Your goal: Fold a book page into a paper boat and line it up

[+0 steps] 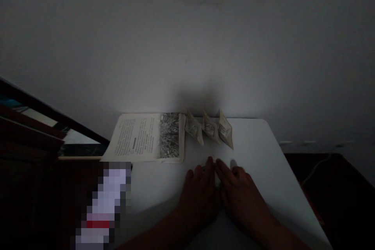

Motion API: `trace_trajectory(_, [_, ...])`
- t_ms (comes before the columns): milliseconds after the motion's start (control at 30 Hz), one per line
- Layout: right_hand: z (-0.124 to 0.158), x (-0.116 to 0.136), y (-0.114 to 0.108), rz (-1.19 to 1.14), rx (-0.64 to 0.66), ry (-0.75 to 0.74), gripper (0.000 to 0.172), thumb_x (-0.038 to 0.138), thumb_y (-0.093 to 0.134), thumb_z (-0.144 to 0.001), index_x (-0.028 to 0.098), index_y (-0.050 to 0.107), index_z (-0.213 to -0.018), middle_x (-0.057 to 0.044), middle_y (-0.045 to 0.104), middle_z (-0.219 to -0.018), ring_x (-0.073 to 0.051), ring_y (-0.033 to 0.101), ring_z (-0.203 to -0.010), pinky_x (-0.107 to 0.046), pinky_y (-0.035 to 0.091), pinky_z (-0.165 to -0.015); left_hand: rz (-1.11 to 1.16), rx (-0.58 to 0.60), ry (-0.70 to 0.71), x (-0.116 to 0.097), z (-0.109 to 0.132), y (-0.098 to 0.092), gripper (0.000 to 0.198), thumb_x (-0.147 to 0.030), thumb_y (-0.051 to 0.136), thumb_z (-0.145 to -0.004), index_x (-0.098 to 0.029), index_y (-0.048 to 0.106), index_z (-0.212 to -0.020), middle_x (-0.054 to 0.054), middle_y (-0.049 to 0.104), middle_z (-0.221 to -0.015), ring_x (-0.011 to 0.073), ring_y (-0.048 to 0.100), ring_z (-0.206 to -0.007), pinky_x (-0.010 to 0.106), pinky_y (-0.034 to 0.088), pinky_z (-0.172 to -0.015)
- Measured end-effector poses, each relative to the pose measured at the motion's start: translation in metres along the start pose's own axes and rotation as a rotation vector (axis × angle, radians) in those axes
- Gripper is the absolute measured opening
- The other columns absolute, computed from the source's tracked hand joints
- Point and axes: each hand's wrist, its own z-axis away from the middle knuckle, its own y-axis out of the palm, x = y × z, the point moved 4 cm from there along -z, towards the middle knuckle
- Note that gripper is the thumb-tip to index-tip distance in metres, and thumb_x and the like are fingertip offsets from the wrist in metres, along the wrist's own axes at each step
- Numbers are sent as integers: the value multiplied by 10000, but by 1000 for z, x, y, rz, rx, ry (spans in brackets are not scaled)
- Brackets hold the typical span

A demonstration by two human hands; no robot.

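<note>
My left hand (199, 189) and my right hand (241, 191) are side by side low over the white table, their index fingertips nearly meeting. The fingers of both are bent and pressed together, pointing down towards the tabletop. Whatever lies beneath or between them is hidden by the hands and the dark. Just beyond the fingertips stand three folded paper boats in a row: a left one (194, 128), a middle one (211, 128) and a right one (225, 127).
An open book (140, 136) with printed text and a dark picture lies at the table's (254, 140) back left, close to the boats. A pixelated bright object (102, 203) is at the left edge. Behind rises a wall (140, 47). A cable (316, 168) hangs at right.
</note>
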Motion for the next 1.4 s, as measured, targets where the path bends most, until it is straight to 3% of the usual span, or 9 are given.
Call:
trace_trajectory(167, [-10,-4,-3,-38,16,-26,545,131,434,-790,123,431,-1335,-64,456,-1370,-272,512,-930,-421,490,-819,-11,12,-16,0,-6,0,563,-302,392,-848,-119,337,-1377,129,334,-1434,290,481,-973,458,406,-786])
trace_trajectory(333, [-16,-9,-4,-56,-5,-14,521,148,436,-793,134,449,-1313,-94,489,-1326,-298,504,-1037,-414,501,-807,-31,41,-24,5,-13,-2,541,-344,385,-859,-136,364,-1358,126,332,-1434,276,501,-931,430,433,-726])
trace_trajectory(467, [-21,-13,-1,-72,7,41,509,180,422,-816,183,427,-1325,-90,478,-1328,-297,504,-1080,-364,532,-695,-14,68,-1,10,-18,-3,591,-378,401,-844,-119,327,-1370,137,335,-1429,269,512,-920,397,451,-701])
trace_trajectory(633, [-30,-17,-4,-80,-8,94,500,198,418,-825,229,426,-1324,-98,495,-1289,-241,596,-910,-319,518,-578,44,64,13,12,-20,-4,636,-367,440,-811,-102,299,-1372,160,338,-1418,254,534,-909,373,473,-693])
trace_trajectory(700, [-31,-20,-7,-104,-8,67,489,186,420,-822,229,447,-1308,-95,507,-1268,-226,610,-873,-326,520,-600,86,40,10,14,-20,-5,610,-365,459,-801,-100,345,-1339,160,365,-1396,256,534,-944,375,480,-734])
trace_trajectory(867, [-24,-35,-18,-346,-106,-75,419,134,386,-848,191,527,-1239,-88,614,-1117,-204,583,-955,-358,492,-826,219,-32,-11,23,-16,-9,401,-327,521,-782,-153,513,-1143,118,520,-1171,232,535,-948,359,485,-785])
trace_trajectory(1067, [-20,-53,-16,-611,-189,-81,330,149,372,-875,157,601,-1111,-92,664,-970,-190,595,-909,-340,500,-798,353,-160,75,27,-9,-13,151,-271,558,-778,-174,577,-893,79,562,-950,197,533,-849,343,463,-761])
trace_trajectory(1267, [-21,-62,-14,-667,-194,-26,316,157,394,-858,178,624,-1075,-87,669,-950,-193,622,-876,-346,510,-774,437,-114,224,25,-9,-20,307,-309,601,-754,-179,560,-1029,96,574,-1072,231,510,-981,384,428,-831])
trace_trajectory(1400, [-21,-65,-12,-741,-185,-1,292,167,418,-858,184,625,-1063,-85,668,-950,-192,624,-882,-341,507,-773,470,-91,231,26,-10,-17,361,-239,576,-762,-176,529,-1114,95,586,-1089,257,491,-1000,436,375,-884])
